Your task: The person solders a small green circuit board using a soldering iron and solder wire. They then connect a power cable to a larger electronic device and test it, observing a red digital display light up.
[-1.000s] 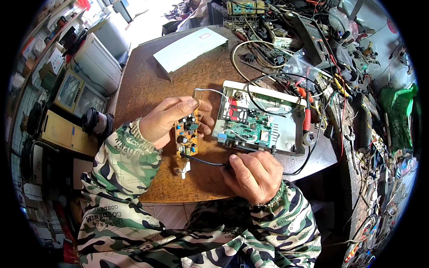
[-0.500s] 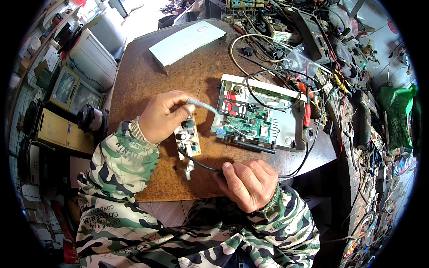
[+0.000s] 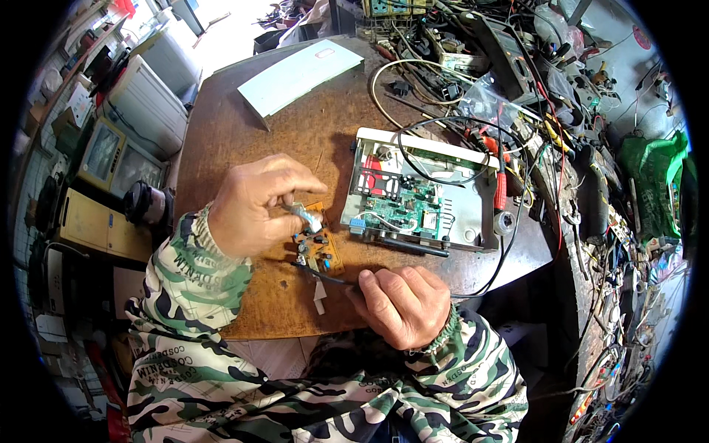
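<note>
My left hand [image 3: 255,199] is closed in a pinch at a short grey-blue ribbon cable [image 3: 306,219], its index finger stretched out. Under the cable lies a small tan circuit board [image 3: 329,255] with several components on it. My right hand [image 3: 405,306] grips a black cable [image 3: 322,276] near the table's front edge, and the cable runs to the small board. Right of the board sits an opened metal case [image 3: 473,230] holding a green circuit board [image 3: 406,201]. A black rod [image 3: 413,247] lies along the case's near side.
The case's pale cover [image 3: 299,81] lies on the brown table [image 3: 214,140] at the far left. A red-handled screwdriver [image 3: 501,190] leans at the case's right end. Tangled cables and tools fill the right side. A green bag [image 3: 653,184] hangs beyond them.
The ribbon cable, which reached to the green board's edge, is now away from it and curled over the small board. My left hand has moved slightly down and left; my right still grips the black cable.
</note>
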A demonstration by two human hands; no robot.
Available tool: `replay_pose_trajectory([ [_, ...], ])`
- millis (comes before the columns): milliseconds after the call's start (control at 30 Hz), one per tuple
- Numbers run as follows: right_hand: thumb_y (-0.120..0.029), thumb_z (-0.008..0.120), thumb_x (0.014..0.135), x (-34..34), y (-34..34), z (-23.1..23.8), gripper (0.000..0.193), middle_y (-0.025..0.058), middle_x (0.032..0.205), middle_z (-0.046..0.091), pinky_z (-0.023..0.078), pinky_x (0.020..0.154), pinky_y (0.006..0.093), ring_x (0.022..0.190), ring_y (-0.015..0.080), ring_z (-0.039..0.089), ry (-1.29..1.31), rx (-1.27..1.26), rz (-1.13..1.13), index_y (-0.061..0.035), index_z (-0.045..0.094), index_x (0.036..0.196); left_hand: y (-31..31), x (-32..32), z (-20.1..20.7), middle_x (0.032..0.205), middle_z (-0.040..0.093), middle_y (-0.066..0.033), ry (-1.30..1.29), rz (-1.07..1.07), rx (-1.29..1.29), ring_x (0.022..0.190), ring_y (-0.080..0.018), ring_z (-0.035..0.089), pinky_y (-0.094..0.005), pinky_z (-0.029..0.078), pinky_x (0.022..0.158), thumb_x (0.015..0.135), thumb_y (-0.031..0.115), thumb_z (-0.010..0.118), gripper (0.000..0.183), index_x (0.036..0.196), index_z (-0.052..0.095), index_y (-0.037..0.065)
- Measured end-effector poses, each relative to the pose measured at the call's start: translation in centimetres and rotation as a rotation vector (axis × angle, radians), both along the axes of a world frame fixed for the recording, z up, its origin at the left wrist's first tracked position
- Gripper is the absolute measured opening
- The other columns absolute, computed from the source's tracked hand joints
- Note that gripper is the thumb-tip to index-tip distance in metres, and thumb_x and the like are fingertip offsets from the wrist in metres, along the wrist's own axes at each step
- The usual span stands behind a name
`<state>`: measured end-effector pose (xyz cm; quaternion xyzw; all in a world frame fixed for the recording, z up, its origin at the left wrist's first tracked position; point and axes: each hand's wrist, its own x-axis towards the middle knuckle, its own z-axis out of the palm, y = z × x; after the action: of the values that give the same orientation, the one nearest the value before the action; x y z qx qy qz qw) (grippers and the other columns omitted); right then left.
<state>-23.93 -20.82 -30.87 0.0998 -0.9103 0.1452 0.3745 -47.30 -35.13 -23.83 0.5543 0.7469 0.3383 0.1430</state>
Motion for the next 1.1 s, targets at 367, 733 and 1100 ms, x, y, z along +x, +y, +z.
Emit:
replay_pose_trajectory([
  [367, -0.007, 0.086, 0.070, 0.0, 0.2, -0.1, 0.042, 0.0098, 0.083, 0.063, 0.049, 0.051, 0.0326, 0.064, 0.0211, 0.062, -0.023, -0.003, 0.000, 0.0050, 0.066, 0.105, -0.3, -0.6, 0.4, 0.100, 0.074, -0.0141, -0.084, -0.317, 0.122, 0.094, -0.0290, 0.072, -0.0364, 0.058, 0.081, 0.076, 0.001, 0.085, 0.029, 0.102, 0.074, 0.003],
  [733, -0.006, 0.085, 0.070, 0.0, 0.1, -0.1, 0.040, 0.0099, 0.082, 0.063, 0.048, 0.051, 0.0324, 0.063, 0.0208, 0.061, -0.014, -0.034, 0.000, 0.0050, 0.066, 0.104, 0.4, -0.3, 0.9, 0.094, 0.073, -0.0121, -0.003, -0.299, 0.076, 0.085, -0.0268, 0.071, -0.0352, 0.056, 0.071, 0.076, 0.000, 0.084, 0.024, 0.098, 0.075, 0.003],
  [1100, -0.009, 0.085, 0.072, 0.2, 0.2, -0.5, 0.039, 0.0089, 0.082, 0.063, 0.048, 0.050, 0.0312, 0.064, 0.0200, 0.061, 0.005, -0.022, -0.013, 0.0046, 0.066, 0.105, 0.6, 0.0, 0.7, 0.092, 0.072, -0.0110, 0.077, -0.314, 0.105, 0.083, -0.0286, 0.071, -0.0363, 0.056, 0.070, 0.075, 0.000, 0.083, 0.027, 0.099, 0.073, 0.004],
])
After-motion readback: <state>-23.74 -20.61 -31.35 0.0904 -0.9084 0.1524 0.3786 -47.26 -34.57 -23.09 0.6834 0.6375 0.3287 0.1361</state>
